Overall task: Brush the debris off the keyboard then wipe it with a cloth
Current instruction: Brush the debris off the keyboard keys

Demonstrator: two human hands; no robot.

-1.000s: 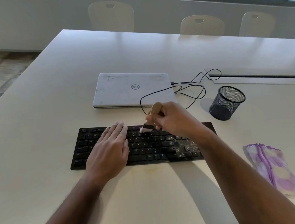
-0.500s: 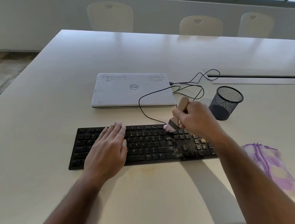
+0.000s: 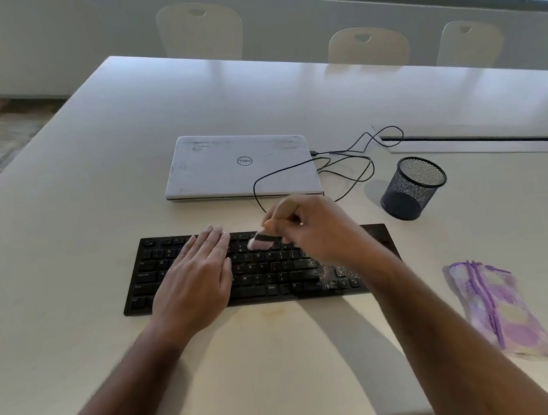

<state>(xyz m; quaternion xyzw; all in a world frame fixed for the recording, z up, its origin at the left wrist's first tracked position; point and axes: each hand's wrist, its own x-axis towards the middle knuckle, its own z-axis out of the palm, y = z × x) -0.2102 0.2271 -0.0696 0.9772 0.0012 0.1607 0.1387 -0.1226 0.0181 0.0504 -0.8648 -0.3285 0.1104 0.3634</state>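
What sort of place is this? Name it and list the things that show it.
Probably an office meeting room. A long white conference table has a cable slot set into its top, matching cream plastic chairs line its far side, and a closed white laptop and black mesh pen cup sit on it.

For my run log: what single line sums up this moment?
step: brushing | right hand grips brush | left hand flat on keyboard | debris remains | cloth untouched

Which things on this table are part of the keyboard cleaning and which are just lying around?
In use: keyboard, steadied by the left hand; brush, gripped by the right hand; debris on the keys; cloth, waiting.

Lying about: laptop, cable, mesh cup, chairs.
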